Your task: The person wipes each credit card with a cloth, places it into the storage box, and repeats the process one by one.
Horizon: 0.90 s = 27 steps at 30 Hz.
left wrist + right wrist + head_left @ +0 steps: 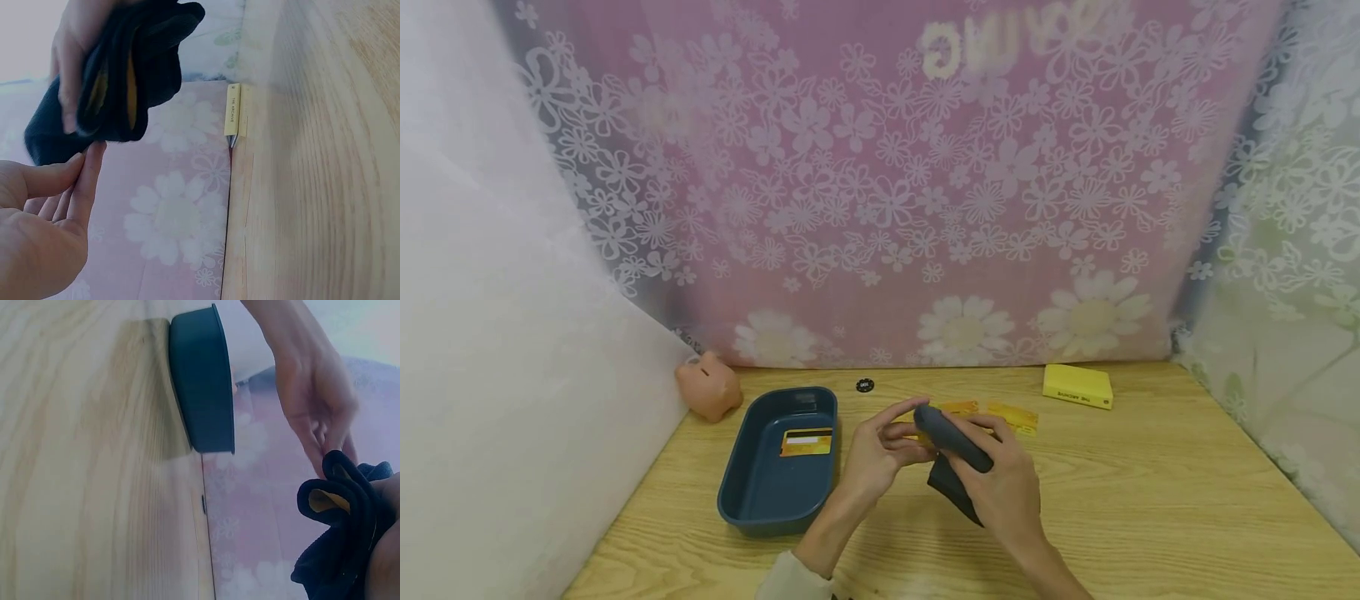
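Note:
A dark, folded cloth item (955, 439) is held above the table in the head view, gripped by the right hand (1009, 487). The left hand (872, 454) is at its left end. In the left wrist view, thumb and index finger of the left hand (47, 228) pinch the lower edge of the cloth (159, 59), whose folds show a yellow-orange inside. The right wrist view shows the left hand (319, 394) at the top fold of the cloth (340, 550), with part of the right hand (384, 565) around its other side.
A blue tray (777, 527) at left holds a yellow-orange card (807, 448). Similar cards (1017, 418) lie behind the hands. A pink piggy bank (708, 387) stands at the back left, a black chip (865, 385) at the back, a yellow book (1077, 386) at the back right.

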{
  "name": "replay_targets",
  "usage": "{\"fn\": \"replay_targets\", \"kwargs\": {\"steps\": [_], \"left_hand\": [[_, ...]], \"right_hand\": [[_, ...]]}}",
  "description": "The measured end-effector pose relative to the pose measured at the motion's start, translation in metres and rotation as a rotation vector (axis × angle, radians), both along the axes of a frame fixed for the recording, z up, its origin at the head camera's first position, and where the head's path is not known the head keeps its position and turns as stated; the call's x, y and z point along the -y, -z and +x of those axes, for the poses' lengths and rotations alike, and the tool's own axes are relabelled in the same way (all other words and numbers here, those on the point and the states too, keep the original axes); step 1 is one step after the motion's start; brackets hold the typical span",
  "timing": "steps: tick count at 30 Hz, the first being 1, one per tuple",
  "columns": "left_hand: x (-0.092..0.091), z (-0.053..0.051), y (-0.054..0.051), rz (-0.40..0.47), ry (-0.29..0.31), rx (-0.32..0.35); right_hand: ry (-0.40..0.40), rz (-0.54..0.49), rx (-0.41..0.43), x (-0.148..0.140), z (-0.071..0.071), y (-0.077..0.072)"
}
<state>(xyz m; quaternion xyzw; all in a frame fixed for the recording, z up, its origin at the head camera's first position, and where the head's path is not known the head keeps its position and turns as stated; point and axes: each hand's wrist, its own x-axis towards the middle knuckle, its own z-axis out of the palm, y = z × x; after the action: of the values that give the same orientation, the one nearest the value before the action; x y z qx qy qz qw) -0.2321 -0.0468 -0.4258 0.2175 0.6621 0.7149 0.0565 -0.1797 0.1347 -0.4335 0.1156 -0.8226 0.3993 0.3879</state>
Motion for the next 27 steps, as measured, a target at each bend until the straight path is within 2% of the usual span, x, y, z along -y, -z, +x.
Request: {"fn": "replay_targets", "kwargs": {"steps": [5,18,27], "left_hand": [[0.003,0.001,-0.003,0.007,-0.034,0.036],[0.015,-0.003,-0.003,0.051,-0.004,0.086],[0.012,-0.005,-0.005,0.056,-0.043,0.067]], "right_hand": [[0.035,-0.013,0.012,-0.016,-0.003,0.001],[0.165,-0.101,0.073,-0.06,-0.007,0.008],[0.151,-0.117,0.03,-0.062,-0.012,0.003]]}}
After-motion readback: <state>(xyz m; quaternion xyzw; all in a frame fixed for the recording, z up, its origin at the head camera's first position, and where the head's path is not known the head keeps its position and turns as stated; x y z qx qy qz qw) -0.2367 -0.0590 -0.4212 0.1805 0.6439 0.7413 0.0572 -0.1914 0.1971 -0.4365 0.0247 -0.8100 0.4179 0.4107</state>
